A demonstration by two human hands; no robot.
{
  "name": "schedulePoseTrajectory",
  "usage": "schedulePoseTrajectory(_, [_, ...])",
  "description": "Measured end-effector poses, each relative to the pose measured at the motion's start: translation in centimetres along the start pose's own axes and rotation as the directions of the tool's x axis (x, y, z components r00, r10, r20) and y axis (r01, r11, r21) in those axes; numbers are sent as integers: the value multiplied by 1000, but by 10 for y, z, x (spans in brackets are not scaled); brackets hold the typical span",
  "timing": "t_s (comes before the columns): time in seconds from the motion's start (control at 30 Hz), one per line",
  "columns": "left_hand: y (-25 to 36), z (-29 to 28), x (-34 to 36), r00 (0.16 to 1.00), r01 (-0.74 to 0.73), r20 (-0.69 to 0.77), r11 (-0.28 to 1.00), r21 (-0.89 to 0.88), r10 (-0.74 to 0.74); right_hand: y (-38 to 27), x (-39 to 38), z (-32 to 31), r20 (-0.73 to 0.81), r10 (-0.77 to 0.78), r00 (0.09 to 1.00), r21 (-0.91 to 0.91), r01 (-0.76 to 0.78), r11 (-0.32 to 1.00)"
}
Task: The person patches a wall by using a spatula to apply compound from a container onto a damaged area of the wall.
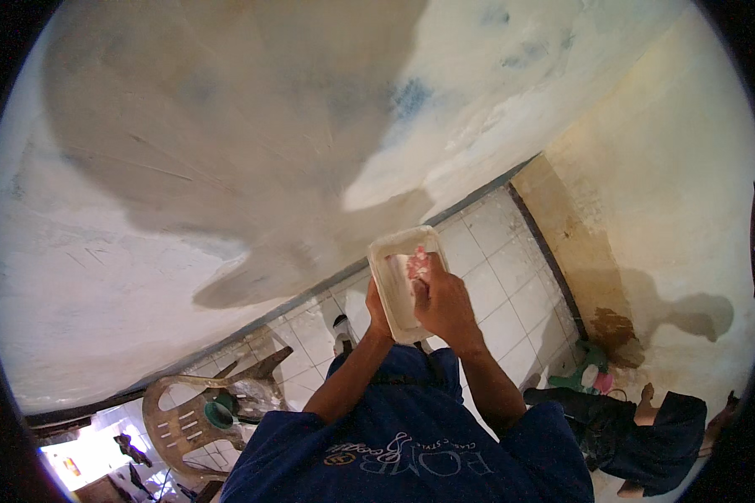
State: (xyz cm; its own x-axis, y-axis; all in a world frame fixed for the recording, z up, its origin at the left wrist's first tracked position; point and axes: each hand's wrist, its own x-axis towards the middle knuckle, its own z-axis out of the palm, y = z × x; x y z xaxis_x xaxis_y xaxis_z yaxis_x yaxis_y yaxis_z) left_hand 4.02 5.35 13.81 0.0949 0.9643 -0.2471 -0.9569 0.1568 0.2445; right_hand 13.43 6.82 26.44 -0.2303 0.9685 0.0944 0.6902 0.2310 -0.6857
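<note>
My left hand (pixel 380 310) is closed around the left side of a pale rectangular container (pixel 404 321), held upright in front of my body, with some whitish material inside. My right hand (pixel 445 298) is closed on a red-and-white stained tool (pixel 419 260) inside that container; the tool's lower part is hard to make out. Just beyond them rises a patchy white wall (pixel 268 126), with my shadow across it.
Lower left stands a grimy plastic chair (pixel 164 419) bearing a green container (pixel 218 411). The tiled floor (pixel 495 293) meets a stained cream wall (pixel 612 210) on the right. Another person in dark clothing (pixel 663 436) is low at the bottom right, near green objects (pixel 583 369).
</note>
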Motion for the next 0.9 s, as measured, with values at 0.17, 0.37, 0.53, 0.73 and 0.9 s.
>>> schedulePoseTrajectory(0.17, [-1,-14,1,996,21,89,998,-63,-15,2,-3,1,-70,-91,993,81,97,992])
schedulePoseTrajectory(0.37, [7,-7,0,1000,5,0,1000,23,-5,-1,5,-26,-36,81,996,174,-74,982])
schedulePoseTrajectory(0.53, [5,-12,7,983,52,181,995,-90,-35,-4,-5,1,27,-17,999,-12,17,1000])
schedulePoseTrajectory(0.73, [8,-1,4,998,51,40,997,-56,-48,-1,10,-34,-17,83,996,110,-80,991])
schedulePoseTrajectory(0.9, [4,-12,8,997,16,79,999,-37,-13,0,-1,-14,-60,0,998,-56,-3,998])
